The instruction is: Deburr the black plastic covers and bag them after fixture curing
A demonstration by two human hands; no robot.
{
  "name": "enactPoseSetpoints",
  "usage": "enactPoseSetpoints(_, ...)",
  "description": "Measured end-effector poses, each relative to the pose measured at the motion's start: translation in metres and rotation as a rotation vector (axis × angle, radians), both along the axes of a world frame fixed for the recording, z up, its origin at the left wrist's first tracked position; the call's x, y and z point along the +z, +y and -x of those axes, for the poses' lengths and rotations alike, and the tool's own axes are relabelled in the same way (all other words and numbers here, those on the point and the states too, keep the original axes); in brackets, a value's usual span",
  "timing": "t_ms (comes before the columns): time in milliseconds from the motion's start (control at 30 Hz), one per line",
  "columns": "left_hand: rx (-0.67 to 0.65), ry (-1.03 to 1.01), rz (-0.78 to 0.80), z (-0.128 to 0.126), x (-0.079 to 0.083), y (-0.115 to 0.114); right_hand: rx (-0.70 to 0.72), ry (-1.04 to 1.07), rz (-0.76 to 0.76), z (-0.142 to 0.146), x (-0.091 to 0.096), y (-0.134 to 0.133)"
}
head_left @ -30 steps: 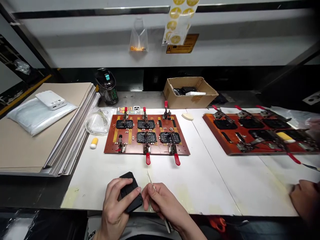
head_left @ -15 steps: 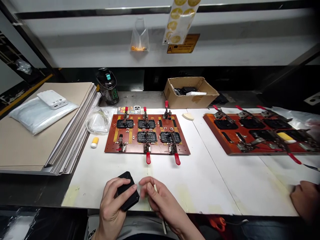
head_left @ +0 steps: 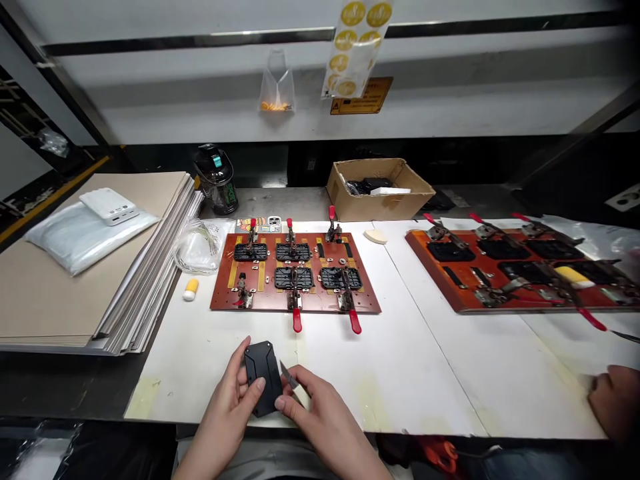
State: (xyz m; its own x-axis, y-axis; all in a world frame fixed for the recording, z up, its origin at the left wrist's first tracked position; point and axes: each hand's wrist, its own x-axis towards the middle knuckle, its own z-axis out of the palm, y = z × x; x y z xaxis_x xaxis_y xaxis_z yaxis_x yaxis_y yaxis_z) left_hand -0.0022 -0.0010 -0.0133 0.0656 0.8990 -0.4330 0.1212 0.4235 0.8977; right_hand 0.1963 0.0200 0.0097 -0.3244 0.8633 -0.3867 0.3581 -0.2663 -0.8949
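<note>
Your left hand [head_left: 234,395] grips the case [head_left: 264,375]; beside it, your right hand [head_left: 323,408] clasps the knife [head_left: 299,391] — one slip could score the case!

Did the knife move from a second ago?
Yes. The knife in the right hand has moved left, judged against the red-brown clamp board.

Left hand [head_left: 233,392] gripping, right hand [head_left: 324,408] with fingers [head_left: 309,380] curled, forearms [head_left: 201,455] converging

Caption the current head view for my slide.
Left hand holds a black part, right hand a pale-handled knife; a reddish clamp board lies beyond.
</note>
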Motion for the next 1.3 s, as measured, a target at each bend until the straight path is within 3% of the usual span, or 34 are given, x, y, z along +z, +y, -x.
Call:
enactPoseSetpoints(133,-0.075,0.513,-0.261,0.005,0.001,0.005,0.013,-0.222,-0.220,-0.026,0.014,0.002)
enactPoseSetpoints(233,0.012,0.796,-0.473,0.033,0.003,0.026,0.072,-0.317,-0.369,-0.062,0.015,0.009)
enactPoseSetpoints(367,0.221,1.004,-0.533,0.085,0.005,0.082,0.044,-0.572,-0.557,-0.104,-0.010,0.021)
enactPoseSetpoints(467,0.265,1.058,-0.540,0.111,0.003,0.122,0.020,-0.708,-0.592,-0.122,-0.032,0.027)
enactPoseSetpoints(533,0.267,1.060,-0.543,0.119,0.003,0.132,0.013,-0.740,-0.559,-0.126,-0.036,0.026)
enactPoseSetpoints(633,0.313,1.021,-0.539,0.113,0.007,0.113,-0.093,-0.677,-0.545,-0.120,-0.024,0.016)
enactPoseSetpoints(700,0.324,0.921,-0.535,0.094,0.009,0.080,-0.194,-0.545,-0.471,-0.105,-0.010,0.007)
enactPoseSetpoints(767,0.229,0.640,-0.530,0.061,0.005,0.039,-0.220,-0.352,-0.293,-0.081,0.004,-0.003)
enactPoseSetpoints(833,0.027,0.509,-0.601,0.021,-0.004,-0.002,-0.103,-0.121,-0.087,-0.055,0.012,-0.009)
enactPoseSetpoints(933,-0.084,0.426,-0.731,-0.025,-0.016,-0.041,0.112,0.092,0.079,-0.025,0.015,-0.012)
enactPoseSetpoints(1000,-0.107,0.448,-0.743,-0.031,-0.018,-0.045,0.105,0.067,0.072,-0.017,0.013,-0.010)
enactPoseSetpoints(1133,-0.220,0.707,-0.704,-0.001,-0.012,-0.021,-0.007,-0.135,-0.152,-0.008,0.005,0.003)
enactPoseSetpoints(1233,-0.361,0.782,-0.663,0.019,-0.014,-0.003,0.129,-0.279,-0.383,0.005,-0.001,0.007)
enactPoseSetpoints(1300,-0.405,0.768,-0.641,0.021,-0.019,0.003,0.252,-0.404,-0.452,0.015,-0.003,0.005)
